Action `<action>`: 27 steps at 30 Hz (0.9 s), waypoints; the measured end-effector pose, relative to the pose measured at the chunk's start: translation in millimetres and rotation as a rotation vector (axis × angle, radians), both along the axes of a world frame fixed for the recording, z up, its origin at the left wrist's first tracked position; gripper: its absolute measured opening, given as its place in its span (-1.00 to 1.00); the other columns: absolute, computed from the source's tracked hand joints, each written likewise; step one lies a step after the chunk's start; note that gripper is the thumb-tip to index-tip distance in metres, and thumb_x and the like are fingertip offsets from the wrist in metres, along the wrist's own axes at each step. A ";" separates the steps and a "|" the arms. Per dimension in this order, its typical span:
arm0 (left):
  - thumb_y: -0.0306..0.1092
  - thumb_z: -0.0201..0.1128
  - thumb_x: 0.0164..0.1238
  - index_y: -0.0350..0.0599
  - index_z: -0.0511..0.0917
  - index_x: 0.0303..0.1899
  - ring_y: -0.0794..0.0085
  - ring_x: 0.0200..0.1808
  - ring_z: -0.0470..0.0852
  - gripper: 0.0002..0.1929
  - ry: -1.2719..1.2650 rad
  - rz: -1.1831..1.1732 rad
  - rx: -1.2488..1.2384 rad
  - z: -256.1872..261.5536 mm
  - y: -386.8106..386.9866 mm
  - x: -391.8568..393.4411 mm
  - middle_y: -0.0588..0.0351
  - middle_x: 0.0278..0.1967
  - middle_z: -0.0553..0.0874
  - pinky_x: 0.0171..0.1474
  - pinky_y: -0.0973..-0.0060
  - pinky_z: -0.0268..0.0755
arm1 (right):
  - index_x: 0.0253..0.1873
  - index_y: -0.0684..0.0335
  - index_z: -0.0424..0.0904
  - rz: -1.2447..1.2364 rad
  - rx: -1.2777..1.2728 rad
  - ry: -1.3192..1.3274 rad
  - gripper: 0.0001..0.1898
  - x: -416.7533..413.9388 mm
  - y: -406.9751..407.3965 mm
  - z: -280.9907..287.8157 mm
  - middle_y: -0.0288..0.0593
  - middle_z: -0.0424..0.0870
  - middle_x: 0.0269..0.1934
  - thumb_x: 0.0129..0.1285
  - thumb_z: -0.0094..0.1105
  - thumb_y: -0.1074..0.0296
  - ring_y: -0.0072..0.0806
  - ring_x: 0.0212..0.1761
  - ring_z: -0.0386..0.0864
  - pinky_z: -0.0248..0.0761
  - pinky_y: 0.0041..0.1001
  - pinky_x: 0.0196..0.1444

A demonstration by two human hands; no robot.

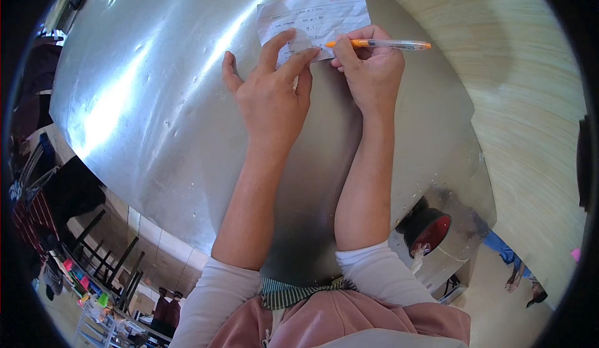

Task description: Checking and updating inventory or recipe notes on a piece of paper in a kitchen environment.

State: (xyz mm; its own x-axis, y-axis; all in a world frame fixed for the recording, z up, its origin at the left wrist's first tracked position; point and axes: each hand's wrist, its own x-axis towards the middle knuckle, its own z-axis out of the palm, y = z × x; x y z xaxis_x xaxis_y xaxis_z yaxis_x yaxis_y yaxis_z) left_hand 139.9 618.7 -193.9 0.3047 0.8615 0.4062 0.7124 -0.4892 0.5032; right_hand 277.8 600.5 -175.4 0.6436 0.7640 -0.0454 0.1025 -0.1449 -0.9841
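A creased sheet of lined paper [323,16] with handwriting on it lies on a dented sheet-metal tabletop [187,161]. My left hand [276,86] rests on its lower left edge, fingers spread, with two fingertips pressing the paper. In my right hand [372,72] is a pen [383,44] with an orange tip and clear barrel. The pen's point is at the lower right part of the sheet, close to my left index fingertip; whether it touches the paper I cannot tell.
A dark round container with a red inside [428,233] sits at the table's lower right, with clear plastic beside it. A wood-grain wall panel [514,90] borders the right side. Black chair legs [112,259] show at lower left. Another person's hand [514,280] appears at lower right.
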 end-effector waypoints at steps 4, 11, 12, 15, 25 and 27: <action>-0.35 0.38 0.25 0.35 0.80 -0.16 0.56 -0.20 0.75 -0.79 0.001 0.002 0.002 -0.4 0.1 0.4 0.37 0.12 0.70 0.49 -0.13 -0.05 | -0.31 0.34 0.58 0.005 -0.027 -0.055 -0.84 1.6 0.5 -3.5 -0.24 0.67 -0.49 0.18 0.39 0.43 -0.65 -0.49 0.62 0.50 -0.61 -0.35; -0.35 0.39 0.26 0.34 0.80 -0.16 0.56 -0.22 0.74 -0.80 -0.021 0.004 0.014 -1.1 0.3 -0.5 0.38 0.12 0.71 0.49 -0.14 -0.05 | -0.34 0.34 0.57 -0.052 0.022 0.049 -0.84 -1.2 0.1 0.5 -0.25 0.66 -0.51 0.15 0.38 0.43 -0.66 -0.49 0.57 0.48 -0.58 -0.36; -0.35 0.39 0.26 0.34 0.80 -0.16 0.56 -0.22 0.74 -0.80 -0.021 0.005 0.014 -0.7 0.2 -0.4 0.38 0.12 0.71 0.49 -0.14 -0.05 | -0.35 0.34 0.56 -0.043 0.009 0.041 -0.84 -1.0 -0.2 0.8 -0.25 0.66 -0.51 0.14 0.38 0.43 -0.65 -0.50 0.57 0.48 -0.58 -0.37; -0.35 0.39 0.26 0.34 0.80 -0.15 0.57 -0.19 0.74 -0.79 -0.010 0.002 0.004 0.0 -0.4 0.2 0.39 0.12 0.70 0.49 -0.14 -0.05 | -0.35 0.34 0.56 -0.030 -0.012 -0.031 -0.84 1.7 -0.1 -4.3 -0.24 0.67 -0.51 0.13 0.37 0.44 -0.65 -0.51 0.58 0.49 -0.58 -0.38; -0.33 0.35 0.33 0.33 0.80 -0.12 0.54 -0.20 0.75 -0.80 -0.003 -0.015 -0.052 0.9 0.4 -2.1 0.37 0.14 0.71 0.52 -0.09 -0.08 | -0.17 0.36 0.51 -0.302 0.357 0.067 -0.83 6.6 -1.0 1.0 -0.16 0.70 -0.41 0.44 0.22 0.37 -0.64 -0.51 0.58 0.43 -0.65 -0.41; -0.35 0.37 0.27 0.32 0.80 -0.15 0.53 -0.29 0.74 -0.80 -0.030 -0.026 -0.016 -0.2 1.1 -1.1 0.38 0.11 0.72 0.51 -0.12 -0.06 | -0.08 0.35 0.53 -0.381 0.329 -0.012 -0.84 12.2 0.6 -2.6 -0.15 0.71 -0.35 0.51 0.16 0.35 -0.58 -0.44 0.63 0.48 -0.61 -0.33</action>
State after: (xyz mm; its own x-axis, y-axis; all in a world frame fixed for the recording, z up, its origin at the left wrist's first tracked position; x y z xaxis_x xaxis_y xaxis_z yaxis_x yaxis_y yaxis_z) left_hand 138.8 619.7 -194.1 0.3146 0.8600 0.4017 0.6843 -0.4988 0.5320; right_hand 290.0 601.1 -177.9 0.8787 0.4471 0.1672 0.1142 0.1433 -0.9831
